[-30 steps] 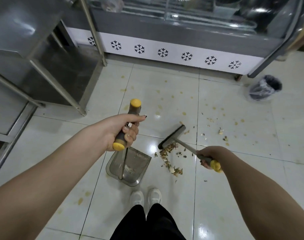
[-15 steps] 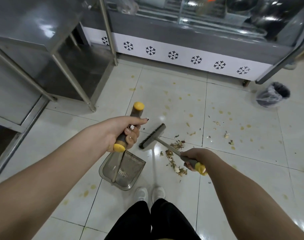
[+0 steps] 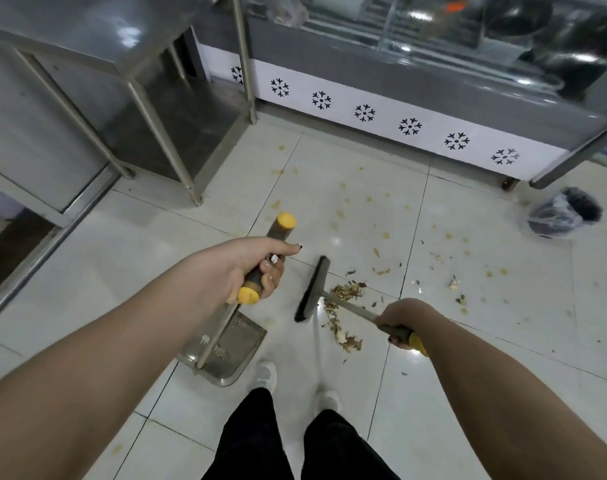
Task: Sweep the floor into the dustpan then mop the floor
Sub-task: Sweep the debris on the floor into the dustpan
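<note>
Head view, items as seen:

1. Left hand (image 3: 250,268): curled round the dark grip of the dustpan's long handle, between the grip's two yellow ends; thumb stretched along the top, fingers folded underneath
2. Dustpan (image 3: 232,351): metal, sitting on the floor just ahead of the left shoe; straight open edge turned toward the broom, rounded back nearest the person; a few pale scraps inside; the thin handle rises tilted from the pan up to the left hand
3. Right hand (image 3: 400,320): clenched round the broom's handle at its near end, a yellow tip showing just behind the fingers
4. Broom (image 3: 312,289): short metal shaft, long dark brush head; the head lies between the dustpan and the debris, near the pan but apart from it (whether the bristles touch the tiles cannot be told)
5. Debris pile (image 3: 343,317): brown and tan scraps, heaped under and beside the broom's shaft, on the right of the brush head
6. Floor (image 3: 468,393): glossy white tiles, yellowish spots and loose bits scattered ahead and to the right
7. Bin (image 3: 565,214): dark, lined with a clear bag, far right, well apart from the pile
8. Table (image 3: 70,26): steel, on legs, upper left
9. Counter (image 3: 399,123): glass-fronted, white base panel with black snowflake marks
10. Shoes (image 3: 267,372): white, below dark trousers (image 3: 257,438)
</note>
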